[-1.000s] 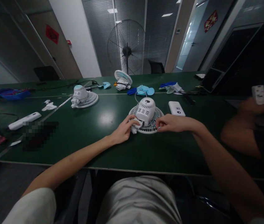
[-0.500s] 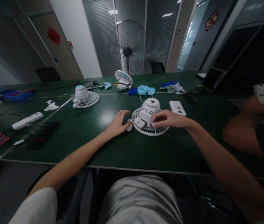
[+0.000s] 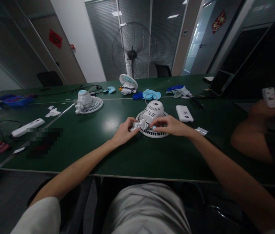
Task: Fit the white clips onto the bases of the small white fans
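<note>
A white small fan lies face down on the green table, its motor housing up and its round grille flat beneath. My left hand is closed on a small white plastic part, held against the joint at the housing's near left side. My right hand is on the fan's near right side, thumb and fingers pinching a small light-blue piece close to that joint. Its exact kind is too small to make out.
A white power bank and a small clear packet lie to the right. Other fans and light-blue fan blades are farther back. At right, another person's hand is near a white device.
My left hand has closed on the white part and brought it up against the fan's joint. My right hand has shifted left with the light-blue piece. The packet has come into view.
</note>
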Available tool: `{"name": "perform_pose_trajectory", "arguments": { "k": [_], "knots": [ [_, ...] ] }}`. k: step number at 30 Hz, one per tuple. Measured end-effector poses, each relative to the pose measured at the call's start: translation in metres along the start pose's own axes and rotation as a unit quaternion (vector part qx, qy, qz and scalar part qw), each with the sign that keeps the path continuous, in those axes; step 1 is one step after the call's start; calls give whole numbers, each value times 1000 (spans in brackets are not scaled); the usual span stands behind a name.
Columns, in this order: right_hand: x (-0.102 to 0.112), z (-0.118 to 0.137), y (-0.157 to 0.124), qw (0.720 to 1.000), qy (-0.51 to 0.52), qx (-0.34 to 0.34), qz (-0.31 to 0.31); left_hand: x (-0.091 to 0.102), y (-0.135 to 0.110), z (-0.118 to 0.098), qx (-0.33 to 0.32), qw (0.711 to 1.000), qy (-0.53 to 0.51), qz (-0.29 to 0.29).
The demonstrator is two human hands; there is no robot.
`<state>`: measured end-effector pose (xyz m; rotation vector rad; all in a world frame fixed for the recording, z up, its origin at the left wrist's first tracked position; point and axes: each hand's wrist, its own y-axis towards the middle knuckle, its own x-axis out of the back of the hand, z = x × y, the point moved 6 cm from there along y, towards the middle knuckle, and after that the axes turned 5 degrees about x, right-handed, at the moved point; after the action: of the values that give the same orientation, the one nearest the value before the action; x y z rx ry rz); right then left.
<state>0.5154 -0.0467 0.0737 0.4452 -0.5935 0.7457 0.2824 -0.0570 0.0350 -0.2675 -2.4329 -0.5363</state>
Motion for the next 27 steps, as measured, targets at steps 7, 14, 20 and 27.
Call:
{"name": "perform_pose_trajectory", "arguments": {
  "k": [7, 14, 20, 27],
  "knots": [
    [-2, 0, 0, 1000, -5, -9, -5, 4, -7, -12, -50, 999, -11, -16],
    [-6, 11, 2, 1000, -18, 6, 0, -3, -5, -6, 6, 996, -82, -27],
    [-8, 17, 3, 999, -31, 20, 8, 1, 0, -1, 31, 993, -99, -53],
    [-13, 19, 6, 998, -40, 34, -24, -4, -1, 5, 71, 987, -140, -20]
  ]
}}
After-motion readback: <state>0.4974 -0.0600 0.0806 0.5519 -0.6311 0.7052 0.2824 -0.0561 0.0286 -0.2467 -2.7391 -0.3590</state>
